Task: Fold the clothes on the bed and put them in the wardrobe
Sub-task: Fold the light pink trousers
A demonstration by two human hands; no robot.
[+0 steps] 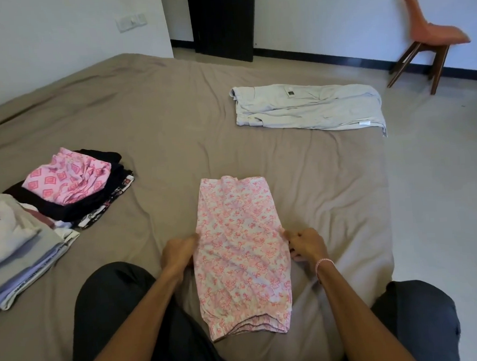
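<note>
Folding is the step I have in hand, partway through one garment. The floral piece [241,250] lies flat on the bed [172,114] right in front of my knees. It is a long narrow strip, with the gathered waistband toward me and the far end pointing up the bed. My left hand [180,251] has its fingers curled onto the left edge at about mid-length, and my right hand [305,244] pinches the right edge straight across from it. Both hands are clamped on cloth and set apart by the strip's width.

Judging by that grip, the next move is a crosswise fold, carrying one end over the other so the strip halves in length. It calls for both hands lifting evenly so the edges stay lined up and the thin fabric does not bunch.

After that the piece belongs with the stacks [66,177] to my left, near but well clear of it. The trousers [308,106] lie spread out at the far right of the bed and have not been folded small yet, so I judge the task past halfway. I cannot pick out a wardrobe from here, only a dark door [222,19].
</note>
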